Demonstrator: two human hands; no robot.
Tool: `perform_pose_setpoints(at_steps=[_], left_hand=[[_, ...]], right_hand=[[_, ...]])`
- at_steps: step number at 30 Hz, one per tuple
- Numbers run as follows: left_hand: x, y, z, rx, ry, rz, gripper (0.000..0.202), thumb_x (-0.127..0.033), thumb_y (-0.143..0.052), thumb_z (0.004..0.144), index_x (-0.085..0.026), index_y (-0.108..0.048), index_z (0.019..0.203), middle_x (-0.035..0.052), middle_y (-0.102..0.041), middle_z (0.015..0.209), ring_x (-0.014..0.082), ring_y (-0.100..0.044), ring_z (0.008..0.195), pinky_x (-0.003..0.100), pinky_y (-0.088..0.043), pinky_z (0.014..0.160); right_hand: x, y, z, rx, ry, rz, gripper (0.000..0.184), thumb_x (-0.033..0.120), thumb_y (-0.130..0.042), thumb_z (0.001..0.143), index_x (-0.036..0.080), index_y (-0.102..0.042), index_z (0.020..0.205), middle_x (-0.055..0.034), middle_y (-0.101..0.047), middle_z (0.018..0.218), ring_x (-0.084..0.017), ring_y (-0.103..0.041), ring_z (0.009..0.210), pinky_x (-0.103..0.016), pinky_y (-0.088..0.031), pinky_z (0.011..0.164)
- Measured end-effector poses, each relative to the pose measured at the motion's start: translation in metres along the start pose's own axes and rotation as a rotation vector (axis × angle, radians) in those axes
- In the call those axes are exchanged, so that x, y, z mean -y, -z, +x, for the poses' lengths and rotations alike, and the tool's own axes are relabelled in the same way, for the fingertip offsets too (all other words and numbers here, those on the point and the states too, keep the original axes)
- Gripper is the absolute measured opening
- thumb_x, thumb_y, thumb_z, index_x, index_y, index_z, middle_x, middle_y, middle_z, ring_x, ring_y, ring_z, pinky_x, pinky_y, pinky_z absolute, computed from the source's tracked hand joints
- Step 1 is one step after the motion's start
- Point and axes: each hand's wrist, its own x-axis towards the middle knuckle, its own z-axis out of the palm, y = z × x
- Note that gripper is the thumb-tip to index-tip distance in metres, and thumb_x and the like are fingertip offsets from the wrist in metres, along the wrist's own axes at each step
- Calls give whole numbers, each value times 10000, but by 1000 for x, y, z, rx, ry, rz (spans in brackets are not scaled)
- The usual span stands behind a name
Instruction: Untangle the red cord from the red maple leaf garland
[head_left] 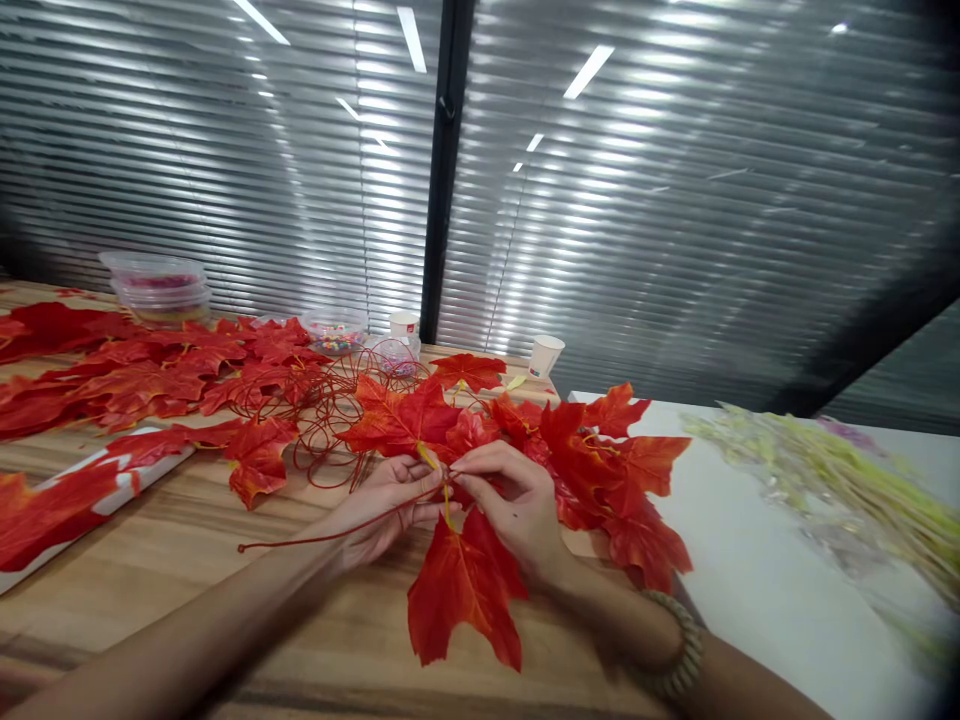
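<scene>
Both hands meet above the wooden table, fingertips close together at the yellow stems of red artificial maple leaves. My left hand [390,505] is closed, pinching a thin red cord [322,538] whose knotted end trails left over the wrist. My right hand [517,500] is pinched shut at the same spot, on the stem of a maple leaf [465,590] that hangs down in front. Another maple leaf [409,415] points up and away from the fingers. The exact crossing of cord and stems is partly hidden by the fingertips.
A tangle of red cord [330,400] lies behind the hands. Piles of red leaves [165,370] cover the left; a leaf cluster [585,450] sits right. Stacked plastic tubs [161,290], a bead container [337,335] and a paper cup [545,356] stand behind. Yellow-green stems [847,480] lie on a white table.
</scene>
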Motion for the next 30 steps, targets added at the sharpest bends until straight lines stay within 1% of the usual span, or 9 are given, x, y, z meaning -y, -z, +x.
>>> perform_pose_setpoints(at_steps=[5, 10, 15, 19, 21, 25, 27, 30], left_hand=[[0, 0, 0, -22, 1, -6, 249, -178, -794, 544, -122, -626, 718, 10, -640, 726, 110, -616, 678, 204, -539, 624], [-1, -2, -2, 21, 9, 17, 226, -188, -783, 564, -121, -622, 707, 15, -644, 739, 119, -619, 686, 209, -537, 624], [-2, -2, -2, -20, 1, -3, 230, -177, -792, 544, -125, -620, 688, 1, -636, 706, 112, -613, 662, 226, -544, 636], [-1, -1, -1, -3, -1, -4, 233, -190, -793, 545, -124, -616, 682, 8, -638, 693, 129, -622, 672, 244, -545, 643], [-1, -1, -1, 3, 1, -2, 239, -193, -796, 539, -122, -612, 675, 14, -639, 695, 135, -626, 683, 241, -540, 647], [-1, 1, 0, -34, 6, 1, 251, -185, -804, 523, -118, -620, 679, 7, -626, 674, 113, -614, 651, 223, -532, 652], [-2, 2, 0, -40, 18, 6, 234, -185, -796, 538, -119, -625, 683, 6, -623, 673, 109, -610, 657, 228, -528, 680], [-2, 3, -2, -11, 34, 20, 180, -193, -762, 596, -131, -636, 708, 20, -641, 718, 130, -616, 730, 241, -513, 733]], right_hand=[[0, 0, -1, 5, 6, -3, 152, 72, -585, 753, 196, -672, 760, -30, -655, 750, -138, -602, 725, -264, -486, 675], [0, 1, -1, 0, 3, -2, 141, 86, -586, 756, 196, -673, 759, -35, -655, 756, -145, -603, 733, -276, -488, 681], [1, 0, -1, 15, -10, 0, 136, 97, -589, 755, 202, -676, 754, -37, -657, 750, -148, -603, 727, -284, -489, 679], [1, 0, 0, 33, -22, 22, 137, 101, -586, 758, 201, -679, 761, -40, -653, 751, -149, -603, 724, -283, -490, 669], [0, -1, 0, 46, -37, 37, 134, 97, -593, 753, 198, -681, 760, -41, -651, 749, -148, -603, 721, -279, -489, 666], [0, -1, 0, 52, -82, 64, 133, 90, -603, 744, 193, -685, 760, -43, -651, 762, -147, -605, 731, -277, -492, 677], [0, -1, -1, 51, -88, 76, 136, 84, -605, 739, 193, -686, 754, -42, -654, 764, -146, -609, 733, -274, -495, 679], [1, -1, -1, 47, -81, 77, 142, 79, -604, 737, 194, -686, 747, -40, -660, 765, -145, -614, 735, -272, -498, 686]])
